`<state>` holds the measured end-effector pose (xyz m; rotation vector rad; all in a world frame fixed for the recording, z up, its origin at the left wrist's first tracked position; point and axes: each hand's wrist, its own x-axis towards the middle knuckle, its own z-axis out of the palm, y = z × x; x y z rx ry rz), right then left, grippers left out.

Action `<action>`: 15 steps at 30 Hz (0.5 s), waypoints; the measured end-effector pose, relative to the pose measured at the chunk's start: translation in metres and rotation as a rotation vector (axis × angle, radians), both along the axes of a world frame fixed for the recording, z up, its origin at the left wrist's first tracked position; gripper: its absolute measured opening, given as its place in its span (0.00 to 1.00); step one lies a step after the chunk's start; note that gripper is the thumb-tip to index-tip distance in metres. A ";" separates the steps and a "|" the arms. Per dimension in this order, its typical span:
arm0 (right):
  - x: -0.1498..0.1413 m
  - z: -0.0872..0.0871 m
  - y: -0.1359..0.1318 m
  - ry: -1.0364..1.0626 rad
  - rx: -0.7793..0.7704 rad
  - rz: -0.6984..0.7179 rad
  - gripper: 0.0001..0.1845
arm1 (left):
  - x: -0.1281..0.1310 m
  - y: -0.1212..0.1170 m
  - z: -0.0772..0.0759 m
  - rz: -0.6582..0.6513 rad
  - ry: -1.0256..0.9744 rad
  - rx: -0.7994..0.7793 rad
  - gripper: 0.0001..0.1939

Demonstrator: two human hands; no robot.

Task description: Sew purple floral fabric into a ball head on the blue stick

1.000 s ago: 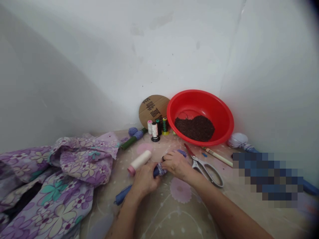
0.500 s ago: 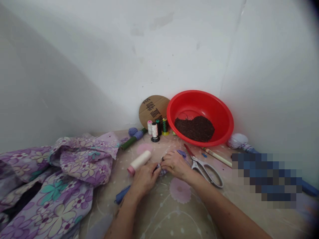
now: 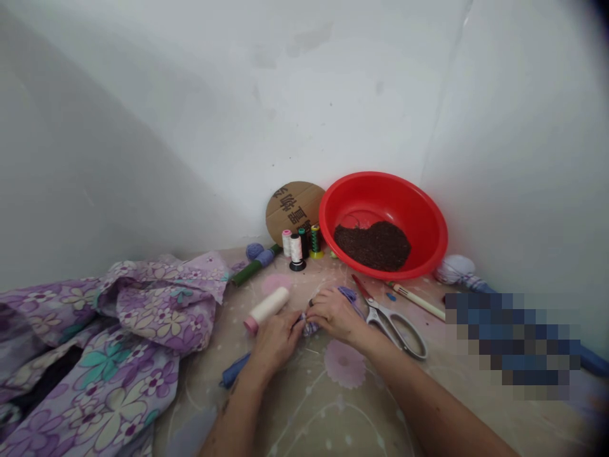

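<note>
Left hand [image 3: 275,343] and right hand [image 3: 335,315] closed, both gripping blue fabric roll [image 3: 308,325] above floral sheet [image 3: 345,374]; thread spool [image 3: 267,310] just beside left hand, scissors [image 3: 396,331] near right hand; red basin [image 3: 404,219] farther off

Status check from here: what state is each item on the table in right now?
Left hand: gripping the blue cloth roll
Right hand: gripping the roll's gathered purple part
Thread cone: lying on its side
Scissors: closed, lying flat
Red basin: holding dark granular material
Floral cloth: crumpled in folds
</note>
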<state>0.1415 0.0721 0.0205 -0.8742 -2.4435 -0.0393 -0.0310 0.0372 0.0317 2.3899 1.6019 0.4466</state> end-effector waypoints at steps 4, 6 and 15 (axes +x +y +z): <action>-0.001 0.003 -0.001 -0.013 0.001 0.005 0.09 | 0.000 0.003 -0.002 0.042 -0.047 -0.040 0.20; -0.001 0.005 -0.003 -0.024 -0.006 0.005 0.09 | -0.001 0.006 -0.004 0.106 -0.085 -0.077 0.20; -0.002 0.007 -0.006 -0.026 -0.031 0.002 0.10 | -0.008 0.009 -0.007 -0.004 -0.259 -0.100 0.15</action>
